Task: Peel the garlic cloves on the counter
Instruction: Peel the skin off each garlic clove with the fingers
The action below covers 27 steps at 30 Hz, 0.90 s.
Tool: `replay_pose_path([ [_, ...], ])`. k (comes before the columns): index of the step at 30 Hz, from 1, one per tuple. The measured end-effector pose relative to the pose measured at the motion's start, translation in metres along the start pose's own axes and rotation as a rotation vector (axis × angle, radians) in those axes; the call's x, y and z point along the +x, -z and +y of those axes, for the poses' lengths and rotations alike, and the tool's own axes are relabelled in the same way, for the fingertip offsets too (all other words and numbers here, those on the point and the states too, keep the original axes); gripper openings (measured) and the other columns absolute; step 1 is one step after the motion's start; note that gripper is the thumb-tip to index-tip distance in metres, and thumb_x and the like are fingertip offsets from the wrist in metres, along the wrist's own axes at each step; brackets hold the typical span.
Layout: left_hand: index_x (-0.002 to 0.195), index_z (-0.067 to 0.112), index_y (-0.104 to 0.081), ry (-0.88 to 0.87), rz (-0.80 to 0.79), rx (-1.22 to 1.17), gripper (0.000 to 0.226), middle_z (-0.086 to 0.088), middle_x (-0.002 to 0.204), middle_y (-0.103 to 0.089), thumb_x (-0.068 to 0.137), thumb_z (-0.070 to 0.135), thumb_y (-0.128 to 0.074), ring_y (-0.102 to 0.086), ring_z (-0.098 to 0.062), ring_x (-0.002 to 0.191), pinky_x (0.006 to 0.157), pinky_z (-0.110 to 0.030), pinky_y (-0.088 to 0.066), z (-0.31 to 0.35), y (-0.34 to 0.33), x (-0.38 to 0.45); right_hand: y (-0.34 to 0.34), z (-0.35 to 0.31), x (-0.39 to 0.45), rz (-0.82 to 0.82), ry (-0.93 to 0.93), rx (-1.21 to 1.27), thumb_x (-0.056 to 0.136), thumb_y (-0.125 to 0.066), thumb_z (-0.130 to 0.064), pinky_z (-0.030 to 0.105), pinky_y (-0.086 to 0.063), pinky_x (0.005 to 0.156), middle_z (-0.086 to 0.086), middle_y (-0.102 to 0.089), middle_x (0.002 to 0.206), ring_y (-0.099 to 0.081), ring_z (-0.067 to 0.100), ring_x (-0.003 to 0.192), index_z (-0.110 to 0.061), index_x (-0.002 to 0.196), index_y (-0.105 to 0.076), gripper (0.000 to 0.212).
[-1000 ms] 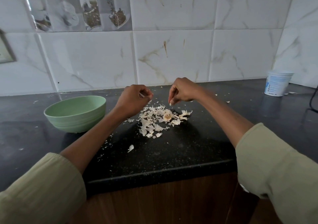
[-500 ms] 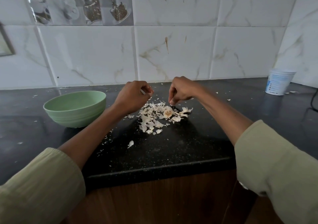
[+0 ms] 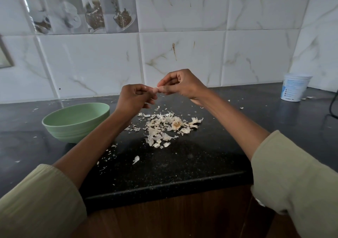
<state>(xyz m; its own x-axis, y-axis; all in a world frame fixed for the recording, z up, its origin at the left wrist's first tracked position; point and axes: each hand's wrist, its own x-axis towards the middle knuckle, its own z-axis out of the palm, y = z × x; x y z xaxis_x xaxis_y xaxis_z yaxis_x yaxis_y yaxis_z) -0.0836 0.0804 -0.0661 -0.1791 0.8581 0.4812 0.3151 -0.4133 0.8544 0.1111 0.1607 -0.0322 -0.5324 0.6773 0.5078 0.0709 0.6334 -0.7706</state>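
Two pale green sleeves (image 3: 38, 199) reach forward over a black speckled surface (image 3: 173, 168). Beyond them lies a heap of papery garlic peels (image 3: 164, 128), with a green bowl (image 3: 75, 120) just to its left. Raised above the heap, the left hand (image 3: 135, 98) and right hand (image 3: 180, 84) meet, both pinching one small garlic clove (image 3: 156, 89) between their fingertips. A white tub (image 3: 294, 87) stands far right by the tiled wall (image 3: 182, 45).

I take this for a home kitchen; I see a black speckled stone counter (image 3: 182, 166) over wood-fronted cabinets (image 3: 164, 219); marble-look wall tiles (image 3: 182, 62), one set printed with cups (image 3: 80, 12); a green bowl (image 3: 75, 122); a plastic tub (image 3: 294, 87).
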Motion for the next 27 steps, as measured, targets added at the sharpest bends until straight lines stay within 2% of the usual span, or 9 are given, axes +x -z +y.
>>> replay_pose_path([
  [4, 0.099, 0.003, -0.074, 0.050, 0.002, -0.069, 0.025, -0.005, 0.080, -0.078, 0.093, 0.027, -0.079, -0.071, -0.012, 0.069, 0.062, -0.022, -0.057, -0.001, 0.001, 0.002, -0.003, -0.002, -0.002, 0.022, 0.031, -0.024, 0.082, -0.087, -0.004, 0.035, -0.064, 0.084, 0.018, -0.079, 0.093, -0.076, 0.025, 0.087, 0.004, 0.099, -0.077, 0.022],
  [7, 0.095, 0.005, -0.073, 0.043, -0.005, -0.030, 0.020, -0.004, 0.076, -0.076, 0.095, 0.025, -0.077, -0.070, -0.012, 0.068, 0.061, -0.022, -0.056, -0.003, 0.001, 0.003, -0.007, -0.005, -0.003, 0.049, 0.106, -0.141, 0.080, -0.089, -0.007, 0.036, -0.065, 0.081, 0.011, -0.079, 0.088, -0.077, 0.026, 0.083, 0.000, 0.093, -0.078, 0.019],
  [10, 0.094, 0.005, -0.073, 0.033, 0.012, 0.026, 0.016, -0.006, 0.075, -0.074, 0.096, 0.020, -0.077, -0.069, -0.012, 0.065, 0.061, -0.020, -0.056, -0.004, 0.001, 0.003, -0.011, -0.009, -0.003, 0.068, 0.179, -0.313, 0.080, -0.090, -0.010, 0.037, -0.064, 0.079, 0.002, -0.079, 0.082, -0.077, 0.019, 0.077, -0.008, 0.088, -0.080, 0.013],
  [13, 0.092, 0.004, -0.074, 0.039, 0.042, 0.065, 0.014, -0.007, 0.073, -0.075, 0.095, 0.017, -0.078, -0.070, -0.012, 0.064, 0.061, -0.020, -0.057, -0.006, 0.003, 0.005, -0.017, -0.015, -0.004, 0.070, 0.230, -0.408, 0.080, -0.089, -0.007, 0.032, -0.063, 0.080, -0.002, -0.079, 0.081, -0.075, 0.008, 0.077, -0.011, 0.086, -0.081, 0.011],
  [18, 0.085, 0.007, -0.075, 0.053, 0.058, 0.052, 0.012, -0.005, 0.070, -0.075, 0.093, 0.015, -0.080, -0.071, -0.013, 0.065, 0.063, -0.020, -0.057, -0.006, 0.004, 0.003, -0.023, -0.018, -0.004, 0.062, 0.302, -0.476, 0.080, -0.087, -0.002, 0.030, -0.062, 0.077, -0.001, -0.078, 0.079, -0.074, 0.007, 0.075, -0.011, 0.088, -0.082, 0.014],
  [24, 0.093, 0.005, -0.075, 0.025, 0.020, -0.008, 0.017, -0.004, 0.073, -0.076, 0.095, 0.021, -0.078, -0.071, -0.013, 0.068, 0.064, -0.023, -0.058, -0.003, 0.005, 0.003, -0.019, -0.013, -0.003, 0.106, 0.241, -0.389, 0.083, -0.087, -0.009, 0.021, -0.060, 0.075, -0.002, -0.078, 0.082, -0.074, 0.006, 0.076, -0.011, 0.097, -0.082, 0.015],
  [27, 0.094, 0.007, -0.074, -0.032, 0.038, -0.023, 0.013, -0.006, 0.076, -0.076, 0.096, 0.019, -0.077, -0.072, -0.013, 0.069, 0.064, -0.022, -0.058, 0.001, 0.004, 0.001, -0.015, -0.008, -0.002, 0.104, 0.108, -0.211, 0.087, -0.085, -0.013, 0.031, -0.064, 0.081, 0.006, -0.080, 0.088, -0.078, 0.020, 0.085, -0.006, 0.100, -0.081, 0.015],
])
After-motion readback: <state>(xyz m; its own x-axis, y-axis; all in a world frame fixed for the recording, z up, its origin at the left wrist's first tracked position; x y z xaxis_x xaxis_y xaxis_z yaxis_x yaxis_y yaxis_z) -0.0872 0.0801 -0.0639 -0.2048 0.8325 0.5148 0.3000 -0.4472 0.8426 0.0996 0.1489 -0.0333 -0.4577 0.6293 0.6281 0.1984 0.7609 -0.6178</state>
